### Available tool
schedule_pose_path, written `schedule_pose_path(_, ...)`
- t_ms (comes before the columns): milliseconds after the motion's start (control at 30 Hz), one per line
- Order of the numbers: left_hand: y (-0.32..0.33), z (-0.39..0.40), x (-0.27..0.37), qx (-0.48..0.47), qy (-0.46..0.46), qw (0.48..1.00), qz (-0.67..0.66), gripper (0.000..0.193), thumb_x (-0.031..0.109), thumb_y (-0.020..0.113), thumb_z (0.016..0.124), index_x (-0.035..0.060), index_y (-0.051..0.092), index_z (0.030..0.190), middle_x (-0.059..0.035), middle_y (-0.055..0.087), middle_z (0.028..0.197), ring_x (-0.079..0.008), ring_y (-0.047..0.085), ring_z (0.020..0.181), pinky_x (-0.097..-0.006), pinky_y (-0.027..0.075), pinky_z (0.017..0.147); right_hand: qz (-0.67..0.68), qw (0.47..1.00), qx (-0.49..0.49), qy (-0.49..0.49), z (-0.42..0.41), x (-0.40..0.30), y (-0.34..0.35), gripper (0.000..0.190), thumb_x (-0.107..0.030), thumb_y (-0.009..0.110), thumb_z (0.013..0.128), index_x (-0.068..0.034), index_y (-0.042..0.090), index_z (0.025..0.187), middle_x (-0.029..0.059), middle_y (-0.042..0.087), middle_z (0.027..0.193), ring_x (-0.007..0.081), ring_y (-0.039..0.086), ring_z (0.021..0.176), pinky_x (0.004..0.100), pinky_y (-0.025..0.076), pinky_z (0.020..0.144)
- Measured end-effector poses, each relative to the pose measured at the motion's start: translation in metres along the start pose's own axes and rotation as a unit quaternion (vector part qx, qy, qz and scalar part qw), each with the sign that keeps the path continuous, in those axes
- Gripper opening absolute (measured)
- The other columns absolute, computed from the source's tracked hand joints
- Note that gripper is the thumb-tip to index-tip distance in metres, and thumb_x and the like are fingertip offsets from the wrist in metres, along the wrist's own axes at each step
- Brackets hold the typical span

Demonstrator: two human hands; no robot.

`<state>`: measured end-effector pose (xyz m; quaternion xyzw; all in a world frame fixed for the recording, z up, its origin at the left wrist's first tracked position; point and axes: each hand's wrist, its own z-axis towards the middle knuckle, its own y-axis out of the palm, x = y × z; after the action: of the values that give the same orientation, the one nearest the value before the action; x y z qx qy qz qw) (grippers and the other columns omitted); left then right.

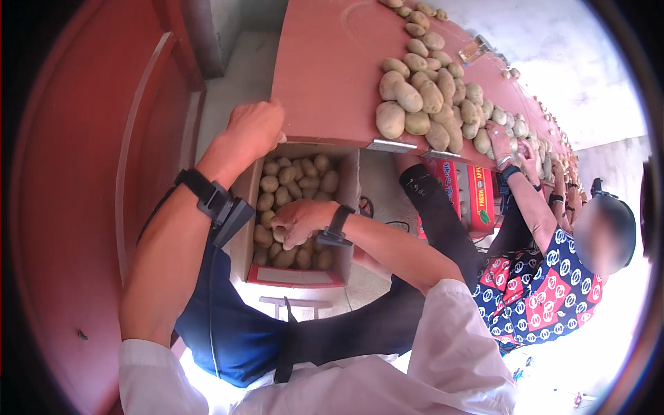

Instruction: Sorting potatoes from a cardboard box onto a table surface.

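Observation:
My left hand [255,127] is curled at the near left corner of a reddish-brown table [321,78], its fingertips partly hidden against the edge. Below that corner, a cardboard box [348,218] stands on the floor between my legs, with several layers of potatoes [308,183] inside. My right hand [305,219] reaches down into the box. Its thumb and fingers close around a potato [279,233], which they partly cover. Black straps with small devices circle both my wrists.
Many potatoes [430,96] lie heaped along the table's right side. Metal hinges [391,146] sit on its edge. A glass jar [474,49] stands farther back. Red fruit cartons [481,194] are underneath. A person [539,290] sits at right, hands on potatoes. A red door [88,181] borders my left.

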<state>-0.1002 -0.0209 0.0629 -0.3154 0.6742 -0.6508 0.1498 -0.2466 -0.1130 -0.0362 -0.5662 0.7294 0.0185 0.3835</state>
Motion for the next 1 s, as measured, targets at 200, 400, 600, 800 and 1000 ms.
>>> schedule_pose_path(200,-0.003,-0.003,0.002,-0.004,-0.013,1.0,0.004,0.039,0.018,0.078,0.082,-0.0089,0.056,0.1,-0.0299,0.068,0.09,-0.0441,0.067,0.096,-0.0489,0.053,0.083,-0.054,0.979,0.136,-0.139,-0.08,-0.036,-0.07,0.052,-0.039,0.072,0.076,-0.007,0.064,0.117,0.016,0.068,0.098,0.0318,0.066,0.096,0.0412,0.051,0.083)
schedule_pose_path(400,-0.005,-0.003,0.003,-0.01,-0.027,1.0,-0.005,0.038,0.018,0.076,0.084,-0.0084,0.056,0.101,-0.0296,0.069,0.094,-0.0431,0.067,0.1,-0.0487,0.052,0.086,0.107,0.931,0.346,-0.031,-0.165,-0.029,-0.134,0.047,-0.031,0.075,0.085,-0.007,0.063,0.124,0.0079,0.069,0.106,0.0182,0.064,0.099,0.0319,0.051,0.086)
schedule_pose_path(600,-0.003,-0.003,0.0,-0.008,-0.03,0.999,-0.005,0.039,0.019,0.077,0.084,-0.0087,0.055,0.101,-0.0297,0.069,0.093,-0.0426,0.067,0.1,-0.0484,0.052,0.087,0.142,0.832,0.535,0.031,-0.203,0.029,-0.188,0.052,-0.031,0.071,0.087,-0.008,0.061,0.132,0.0085,0.069,0.108,0.019,0.066,0.094,0.0309,0.053,0.08)
schedule_pose_path(800,-0.007,0.002,0.008,-0.021,-0.025,0.999,-0.014,0.038,0.018,0.077,0.084,-0.0088,0.055,0.101,-0.0296,0.069,0.093,-0.0425,0.067,0.1,-0.0483,0.052,0.087,0.01,0.768,0.59,0.25,-0.211,0.113,-0.241,0.046,-0.033,0.067,0.086,-0.01,0.068,0.126,0.0123,0.071,0.114,0.0217,0.068,0.1,0.0336,0.053,0.087)
schedule_pose_path(1000,-0.011,-0.002,0.007,-0.024,-0.021,0.999,-0.013,0.037,0.017,0.077,0.084,-0.0076,0.055,0.101,-0.029,0.069,0.093,-0.0421,0.067,0.1,-0.0484,0.053,0.085,-0.122,0.778,0.561,0.255,-0.209,0.144,-0.239,0.04,-0.031,0.065,0.087,-0.008,0.072,0.119,0.0157,0.073,0.108,0.0255,0.07,0.1,0.0352,0.053,0.088)
